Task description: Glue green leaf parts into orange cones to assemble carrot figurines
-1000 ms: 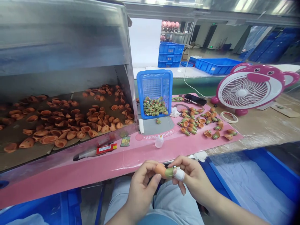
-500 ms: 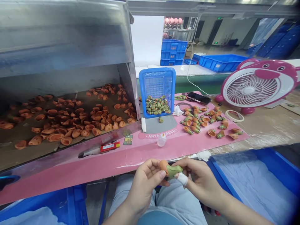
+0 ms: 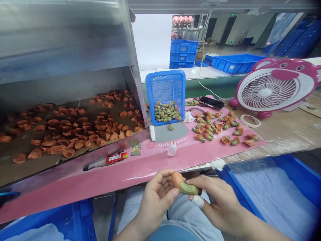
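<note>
Both hands meet above my lap on one small toy part (image 3: 184,184), orange at one end and green at the other. My left hand (image 3: 156,197) pinches its orange end with thumb and fingers. My right hand (image 3: 215,201), one finger wrapped in white tape, grips the green end. Ahead on the pink board (image 3: 140,167) lie several finished orange-and-green parts (image 3: 218,129). A blue basket (image 3: 166,97) tipped on its side holds several small green pieces (image 3: 166,112). Many plain orange shells (image 3: 75,129) are spread on cardboard under a metal hood (image 3: 65,43).
A small clear bottle (image 3: 172,148) and a red-labelled tool (image 3: 110,160) lie on the pink board. A pink bear-shaped fan (image 3: 273,87), a tape roll (image 3: 250,121) and a phone (image 3: 211,102) sit at the right. Blue bins (image 3: 276,194) stand beside my knees.
The toy part has turned so its green end points right and down. Both hands have dropped slightly lower, and my right fingers have shifted under the green end.
</note>
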Demonstrator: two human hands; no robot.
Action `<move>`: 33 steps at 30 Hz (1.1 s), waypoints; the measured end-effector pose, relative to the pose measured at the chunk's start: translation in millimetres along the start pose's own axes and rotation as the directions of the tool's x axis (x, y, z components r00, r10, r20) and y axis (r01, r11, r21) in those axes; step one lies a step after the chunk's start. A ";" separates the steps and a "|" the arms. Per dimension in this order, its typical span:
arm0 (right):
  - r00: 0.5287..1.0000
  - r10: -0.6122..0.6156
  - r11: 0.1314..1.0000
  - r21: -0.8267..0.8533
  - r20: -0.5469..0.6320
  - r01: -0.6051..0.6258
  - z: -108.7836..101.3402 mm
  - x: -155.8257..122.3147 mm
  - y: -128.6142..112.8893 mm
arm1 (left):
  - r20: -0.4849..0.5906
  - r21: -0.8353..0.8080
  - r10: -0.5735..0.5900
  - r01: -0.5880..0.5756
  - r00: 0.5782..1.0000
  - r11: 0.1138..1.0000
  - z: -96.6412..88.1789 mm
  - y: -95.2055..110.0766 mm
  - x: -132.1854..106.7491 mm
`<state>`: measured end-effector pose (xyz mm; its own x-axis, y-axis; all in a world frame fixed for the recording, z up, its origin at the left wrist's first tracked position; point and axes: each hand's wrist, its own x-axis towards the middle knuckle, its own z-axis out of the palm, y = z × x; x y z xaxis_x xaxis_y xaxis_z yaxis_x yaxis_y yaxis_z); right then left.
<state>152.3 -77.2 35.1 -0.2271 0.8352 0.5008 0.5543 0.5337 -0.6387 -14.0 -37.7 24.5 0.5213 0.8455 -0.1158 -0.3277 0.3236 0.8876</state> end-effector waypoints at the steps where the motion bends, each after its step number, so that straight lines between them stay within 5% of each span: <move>1: 1.000 -0.024 1.000 -0.011 -0.010 0.024 -0.1 0.0 0.5 | 0.013 0.002 -0.004 0.004 1.000 1.000 0.0 0.7 -0.6; 17: 0.998 -0.055 0.993 -0.099 0.025 0.057 -2.2 -4.2 1.4 | 0.074 0.086 0.023 -0.029 0.997 0.996 -2.1 3.9 0.4; 28: 0.995 -0.059 0.986 -0.150 0.085 0.071 1.6 -3.0 5.5 | -0.070 -0.001 -0.081 0.082 0.994 0.997 3.5 2.3 5.0; 33: 0.986 -0.147 0.926 -0.339 0.080 0.166 2.7 4.2 7.7 | -0.061 -0.020 -0.083 0.082 0.995 0.996 5.6 2.2 4.0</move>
<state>153.4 -69.2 30.8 -0.3698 0.7553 0.5411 0.7468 0.5881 -0.3105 -8.2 -35.9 28.5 0.4980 0.8399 -0.2158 -0.2992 0.4000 0.8663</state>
